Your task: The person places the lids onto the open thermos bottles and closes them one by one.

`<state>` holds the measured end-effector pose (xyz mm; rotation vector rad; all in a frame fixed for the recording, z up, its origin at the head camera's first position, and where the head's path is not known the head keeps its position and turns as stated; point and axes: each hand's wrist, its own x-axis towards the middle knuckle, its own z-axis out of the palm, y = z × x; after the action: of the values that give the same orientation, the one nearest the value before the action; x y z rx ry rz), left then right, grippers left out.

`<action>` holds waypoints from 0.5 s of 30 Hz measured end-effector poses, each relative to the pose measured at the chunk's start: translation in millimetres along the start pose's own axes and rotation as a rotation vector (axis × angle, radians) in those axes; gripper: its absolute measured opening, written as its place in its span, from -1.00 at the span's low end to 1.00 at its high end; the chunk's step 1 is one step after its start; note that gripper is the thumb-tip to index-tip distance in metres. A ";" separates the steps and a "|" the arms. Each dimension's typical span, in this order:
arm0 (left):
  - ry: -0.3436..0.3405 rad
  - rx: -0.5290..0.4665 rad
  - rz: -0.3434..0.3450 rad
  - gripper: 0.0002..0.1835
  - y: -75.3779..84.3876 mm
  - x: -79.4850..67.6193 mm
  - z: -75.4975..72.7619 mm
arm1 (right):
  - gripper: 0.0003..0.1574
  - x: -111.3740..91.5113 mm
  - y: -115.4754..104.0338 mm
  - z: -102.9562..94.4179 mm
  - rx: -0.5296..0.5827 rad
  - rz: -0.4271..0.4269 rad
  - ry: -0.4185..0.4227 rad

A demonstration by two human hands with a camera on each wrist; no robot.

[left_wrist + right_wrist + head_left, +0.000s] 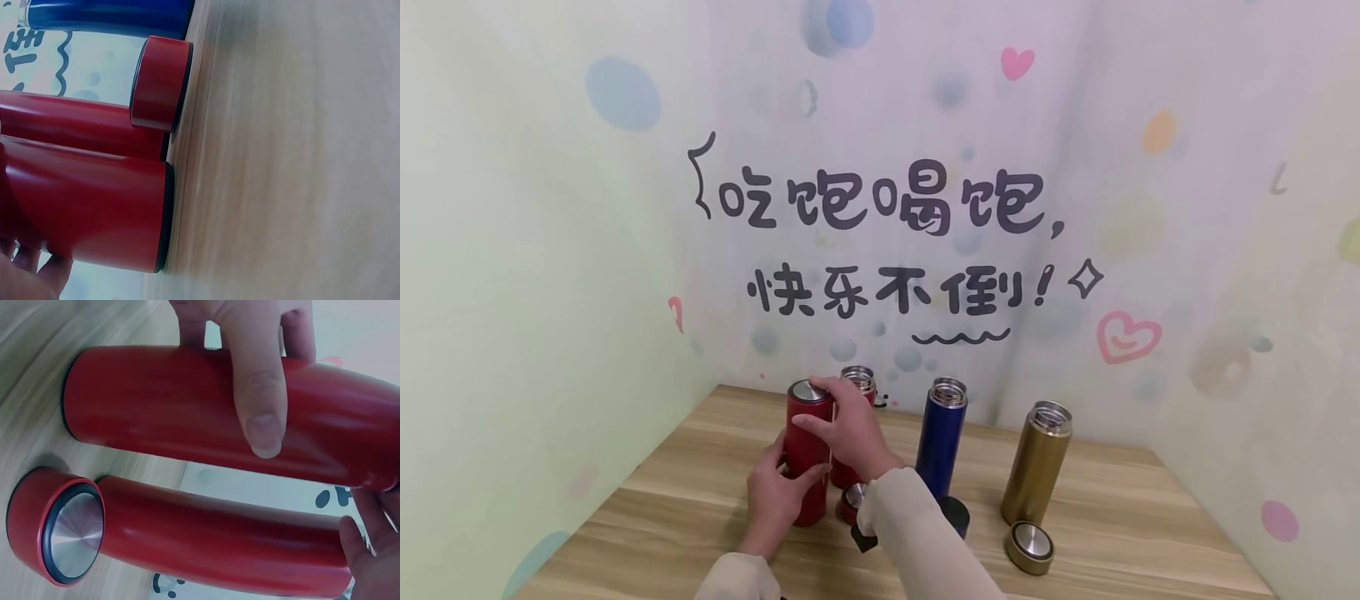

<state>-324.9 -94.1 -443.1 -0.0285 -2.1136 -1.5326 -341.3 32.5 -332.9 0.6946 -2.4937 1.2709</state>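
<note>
A red thermos [808, 446] with its lid [809, 391] on stands upright at the left of the group. My left hand [772, 497] grips its body, the thumb across the near side and the other fingers round the far side. At the top, my right hand [855, 429] holds the lid end, thumb toward me and fingertips at the far edge. Just behind stands a second red thermos [219, 537] without a lid, partly covered by my right hand in the head view. A loose red lid [39, 525] sits in front of it, steel disc showing.
Farther right stand an open blue thermos [942, 442] and an open gold thermos [1037, 467]. A dark lid [957, 512] lies near the blue one, half behind my sleeve; a gold lid [1030, 547] is by the gold one. A printed curtain [880, 125] hangs behind the wooden table [662, 500].
</note>
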 end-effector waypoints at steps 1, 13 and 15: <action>0.002 0.001 -0.003 -0.13 0.3 -0.2 -0.2 | -0.26 -0.2 -1.1 1.2 -0.027 -0.002 0.014; 0.000 0.004 -0.005 -0.12 -0.6 -0.1 -0.2 | -0.31 -1.3 -5.9 17.2 -0.453 -0.124 0.241; 0.004 0.002 0.002 -0.11 -1.7 0.1 0.4 | -0.32 -2.0 -6.8 18.2 -0.534 -0.156 0.265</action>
<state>-325.6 -94.4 -444.6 -0.0273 -2.1113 -1.5281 -336.4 14.9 -339.7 0.5299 -2.3449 0.5550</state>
